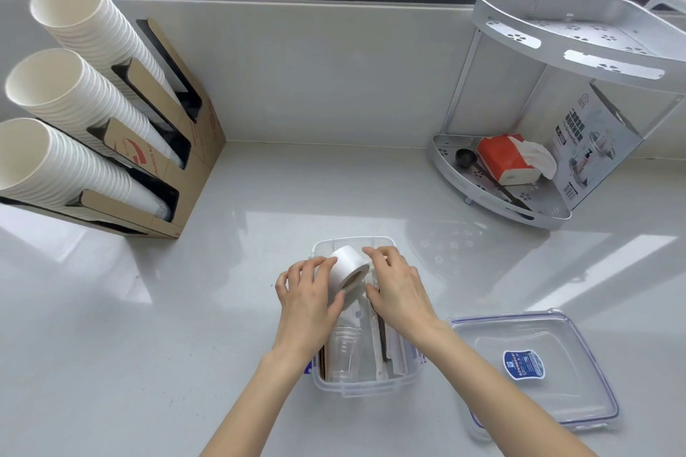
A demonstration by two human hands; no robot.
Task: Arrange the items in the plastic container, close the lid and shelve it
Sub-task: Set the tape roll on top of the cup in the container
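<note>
The packing is partway done: the clear container (365,388) at six o'clock on the counter already holds plastic cups (343,352) and wrapped packets (389,352), while the left hand (308,304) and right hand (399,293) together grip a white roll of tape (347,271) over its far end. The lid (534,367) lies off at four o'clock, so closing and shelving remain. The glossy white counter (222,289) sits under a window, with paper cup stacks (70,100) at ten o'clock and a corner rack (519,197) at two.

We see the clear plastic container (365,388) open on the table, packed with clear cups (343,352) and wrapped utensils (386,349), a white tape roll (347,271) tilted above; its lid (534,367) lies at four o'clock.
</note>
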